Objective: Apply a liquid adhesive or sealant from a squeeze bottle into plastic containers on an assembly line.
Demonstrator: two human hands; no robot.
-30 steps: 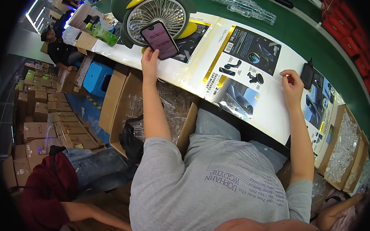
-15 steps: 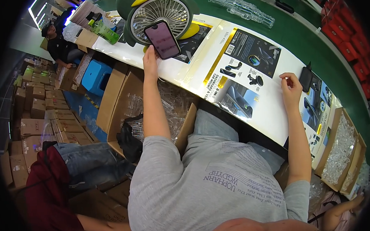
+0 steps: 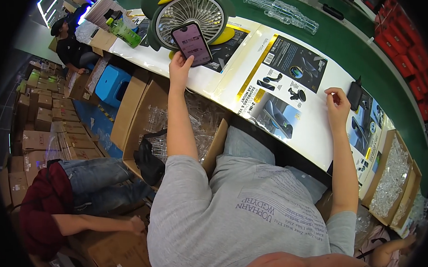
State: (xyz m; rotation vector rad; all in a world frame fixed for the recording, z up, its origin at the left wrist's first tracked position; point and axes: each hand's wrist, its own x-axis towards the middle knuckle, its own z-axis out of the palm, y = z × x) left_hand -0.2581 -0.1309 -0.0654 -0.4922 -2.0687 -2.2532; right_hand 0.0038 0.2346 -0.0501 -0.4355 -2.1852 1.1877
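My left hand [image 3: 180, 68] reaches far forward and grips the lower edge of a black phone [image 3: 192, 43] with a lit pink screen, which leans against a green and yellow desk fan [image 3: 189, 13]. My right hand [image 3: 337, 104] rests on a white flat printed packaging sheet [image 3: 278, 83] with black and yellow panels. Its thumb and forefinger are pinched together, and nothing shows between them. A small black object [image 3: 354, 94] lies just right of that hand.
Open cardboard boxes of clear plastic parts stand below the table edge [image 3: 199, 120] and at the right [image 3: 392, 178]. A person in a red top [image 3: 45, 207] crouches at lower left among stacked cartons. Another person [image 3: 69, 42] sits far left. Clear plastic trays [image 3: 280, 9] lie on the green surface.
Both hands stay where they were. The person in red at lower left has shifted and stretched an arm toward a carton.
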